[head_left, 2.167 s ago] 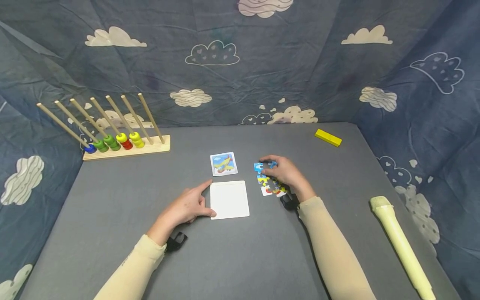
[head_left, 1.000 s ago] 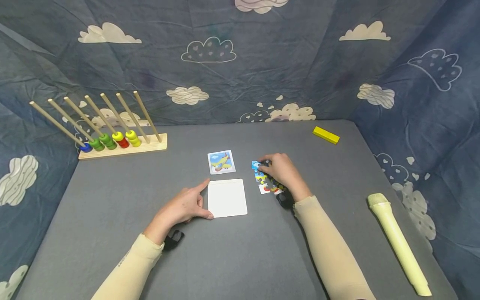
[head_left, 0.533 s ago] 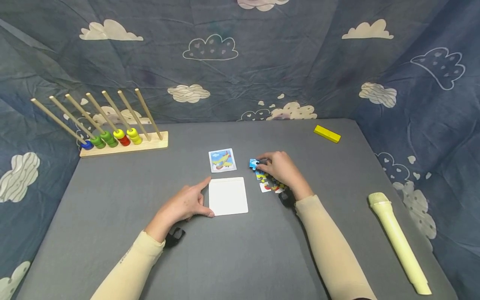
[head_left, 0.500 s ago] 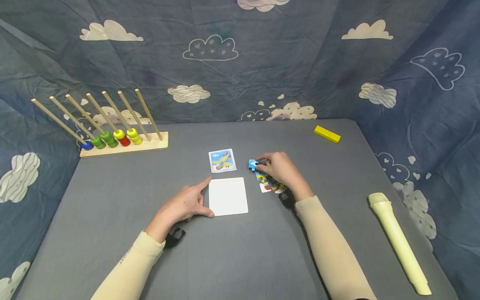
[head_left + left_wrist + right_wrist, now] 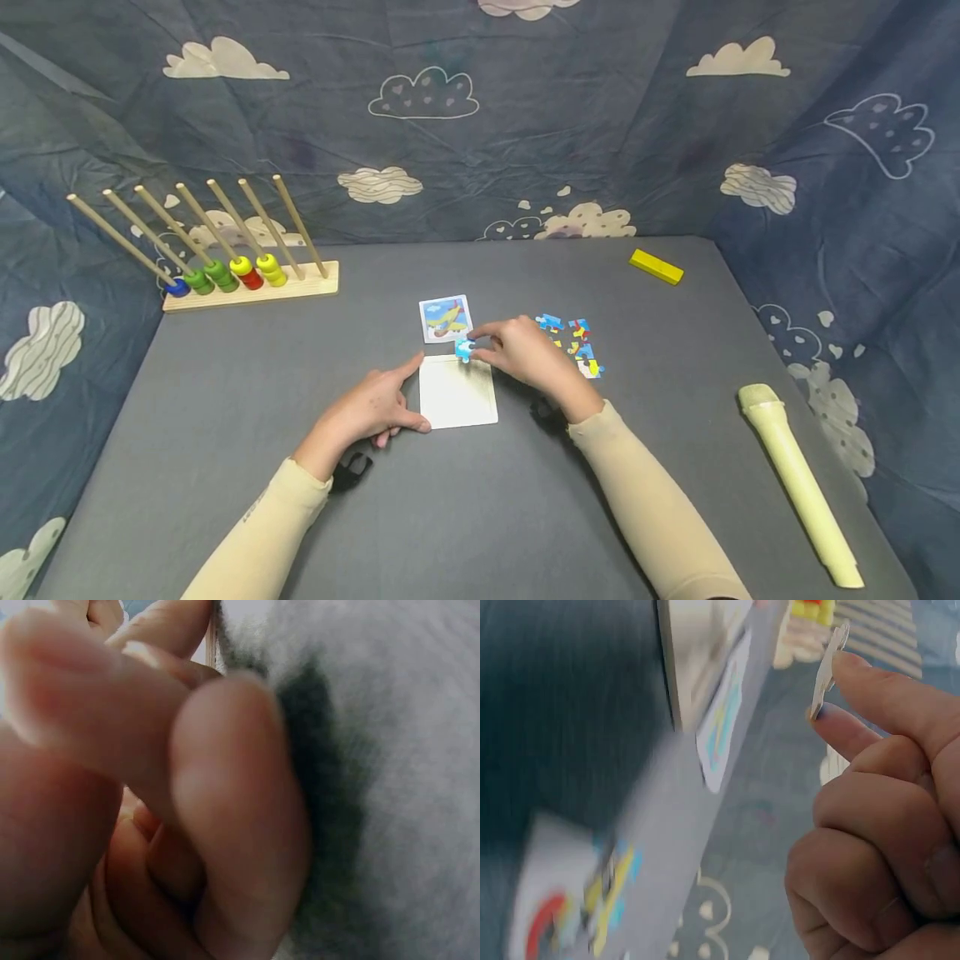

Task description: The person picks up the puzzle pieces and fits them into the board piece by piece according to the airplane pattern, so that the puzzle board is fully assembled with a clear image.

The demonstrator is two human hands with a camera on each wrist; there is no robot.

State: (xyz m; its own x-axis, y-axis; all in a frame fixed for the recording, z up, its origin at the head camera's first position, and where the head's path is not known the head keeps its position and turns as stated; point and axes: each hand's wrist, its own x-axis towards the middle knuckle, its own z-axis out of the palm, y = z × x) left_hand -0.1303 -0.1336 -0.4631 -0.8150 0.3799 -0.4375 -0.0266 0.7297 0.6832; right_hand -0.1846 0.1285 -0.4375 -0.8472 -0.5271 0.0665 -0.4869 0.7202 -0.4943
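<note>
In the head view my left hand (image 5: 367,412) touches the left side of a white square puzzle board (image 5: 456,400). Its index fingertip lies at the upper corner and its thumb at the lower one. Blurred fingers of that hand fill much of the left wrist view. My right hand (image 5: 521,354) pinches a blue-and-white jigsaw piece (image 5: 463,349) above the board's far edge; the right wrist view shows the piece (image 5: 826,671) edge-on between thumb and finger. Behind the board lies a picture card (image 5: 442,318) with a yellow airplane. Several jigsaw pieces (image 5: 585,352) lie to the right, partly hidden by the right hand.
A wooden peg counter (image 5: 255,292) with coloured rings stands at the back left. Towards the back right lies a yellow block (image 5: 656,267). A pale yellow toy microphone (image 5: 798,483) lies near the table's right edge. Cloud-print cloth (image 5: 525,150) hangs behind.
My right hand has lifted the blue jigsaw piece from the pile and carried it left to above the board, uncovering other pieces. The left hand has stayed at the board's left side.
</note>
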